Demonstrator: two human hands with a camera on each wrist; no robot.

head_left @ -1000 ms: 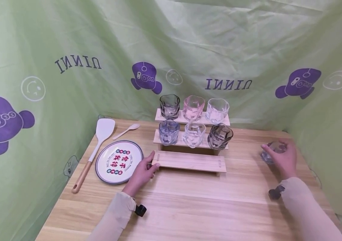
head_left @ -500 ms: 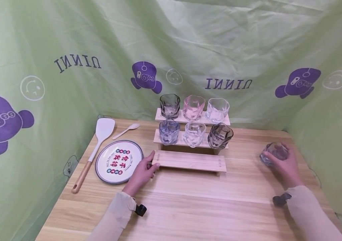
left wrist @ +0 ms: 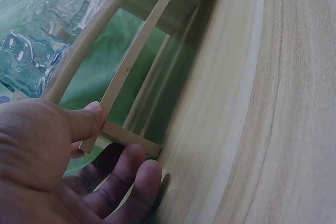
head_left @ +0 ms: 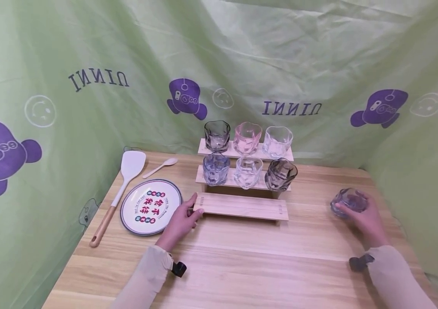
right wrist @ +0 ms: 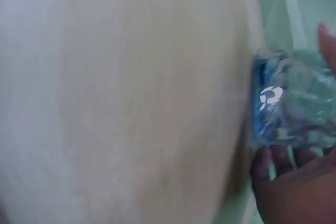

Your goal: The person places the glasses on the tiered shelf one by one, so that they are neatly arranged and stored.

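At the right of the table my right hand (head_left: 371,219) grips a bluish clear glass (head_left: 348,202), thumb and fingers on its sides. The right wrist view, blurred, shows the same glass (right wrist: 294,100) with fingers beneath it. My left hand (head_left: 180,223) holds the left end of the lowest step of a wooden three-step rack (head_left: 242,207). In the left wrist view, the thumb lies at the edge of the rack's board (left wrist: 123,72) and the other fingers curl by its short leg. On the middle step stand a blue glass (head_left: 215,169), a clear glass (head_left: 248,172) and a dark grey glass (head_left: 280,175).
The top step bears a grey glass (head_left: 217,137), a pink glass (head_left: 247,139) and a clear glass (head_left: 277,142). Left of the rack lie a plate (head_left: 134,214), a small spoon (head_left: 161,168) and a white spatula (head_left: 131,165). Green curtain (head_left: 319,51) encloses the table.
My right hand has shifted slightly toward the front of the table with the glass, and more of the glass shows. The left hand keeps its place on the rack.
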